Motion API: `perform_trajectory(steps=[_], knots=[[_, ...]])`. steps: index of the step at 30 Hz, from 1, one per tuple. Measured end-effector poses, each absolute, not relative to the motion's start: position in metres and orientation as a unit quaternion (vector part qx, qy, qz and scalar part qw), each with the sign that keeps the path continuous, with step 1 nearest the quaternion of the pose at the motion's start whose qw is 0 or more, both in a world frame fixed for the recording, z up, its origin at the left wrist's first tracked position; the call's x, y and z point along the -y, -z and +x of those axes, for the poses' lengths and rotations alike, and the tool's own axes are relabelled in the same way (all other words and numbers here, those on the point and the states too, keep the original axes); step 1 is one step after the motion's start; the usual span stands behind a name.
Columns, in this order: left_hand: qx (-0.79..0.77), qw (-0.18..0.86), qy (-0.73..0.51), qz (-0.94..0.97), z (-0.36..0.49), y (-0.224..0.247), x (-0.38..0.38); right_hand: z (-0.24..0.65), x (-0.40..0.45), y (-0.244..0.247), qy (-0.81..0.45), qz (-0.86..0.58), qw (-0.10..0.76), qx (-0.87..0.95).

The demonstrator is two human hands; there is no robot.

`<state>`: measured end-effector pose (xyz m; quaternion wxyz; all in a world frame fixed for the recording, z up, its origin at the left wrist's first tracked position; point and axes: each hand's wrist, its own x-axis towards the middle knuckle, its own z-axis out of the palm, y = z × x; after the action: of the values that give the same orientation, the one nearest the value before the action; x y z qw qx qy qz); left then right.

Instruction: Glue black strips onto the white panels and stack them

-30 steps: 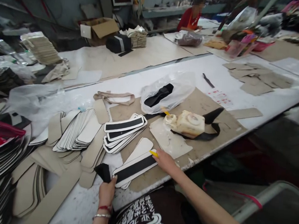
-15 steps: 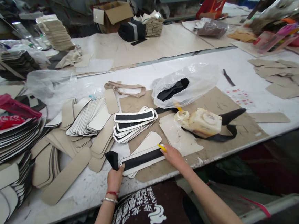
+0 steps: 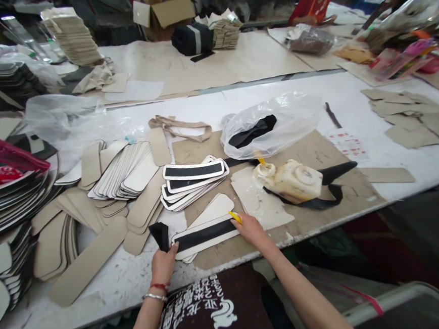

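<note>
A long white rounded-end piece [image 3: 218, 237] lies near the table's front edge with a black strip [image 3: 202, 234] along its middle. My left hand [image 3: 164, 262] is closed around a bundle of folded black strips [image 3: 159, 235], its thumb resting at the left end of the white piece. At the other end, my right hand [image 3: 251, 230] grips a slim yellow tool [image 3: 235, 217], its fingers against the black strip. Another white piece [image 3: 216, 209] lies partly underneath. Behind them sits a pile of white pieces with black strips [image 3: 194, 170].
A stained cream container [image 3: 298, 181] stands on brown board [image 3: 358, 188], with a yellow stick [image 3: 259, 157] in its smaller opening. Beyond is a clear plastic bag [image 3: 295, 120] holding black material. Fanned beige pieces [image 3: 116, 171] cover the left; a cardboard box [image 3: 166, 13] stands at the back.
The view has shifted slightly, so most things appear a little further left. Both hands keep their places on the white piece, with no clear change in grip.
</note>
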<state>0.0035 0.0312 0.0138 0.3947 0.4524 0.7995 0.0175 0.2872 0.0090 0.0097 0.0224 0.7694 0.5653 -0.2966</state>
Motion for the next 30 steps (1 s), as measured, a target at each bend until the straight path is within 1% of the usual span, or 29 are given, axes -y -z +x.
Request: perform_trajectory(steps=[5,15,20,24,30], knots=[[-0.796,0.404,-0.007,0.45,0.003,-0.013,-0.032,0.288,-0.01,-0.01,0.297,0.765,0.004,-0.572],[-0.796,0.411,-0.036,0.444,0.0,-0.004,-0.029,0.291,-0.011,-0.007,0.316,0.756,0.019,-0.572],[-0.798,0.403,-0.031,0.447,-0.001,0.001,-0.028,0.29,-0.012,-0.008,0.321,0.755,0.027,-0.571],[-0.797,0.399,-0.02,0.453,0.0,-0.001,-0.03,0.287,-0.013,-0.012,0.317,0.764,0.039,-0.56],[-0.793,0.403,-0.023,0.456,0.004,-0.01,-0.032,0.287,-0.006,-0.027,0.277,0.809,0.082,-0.512]])
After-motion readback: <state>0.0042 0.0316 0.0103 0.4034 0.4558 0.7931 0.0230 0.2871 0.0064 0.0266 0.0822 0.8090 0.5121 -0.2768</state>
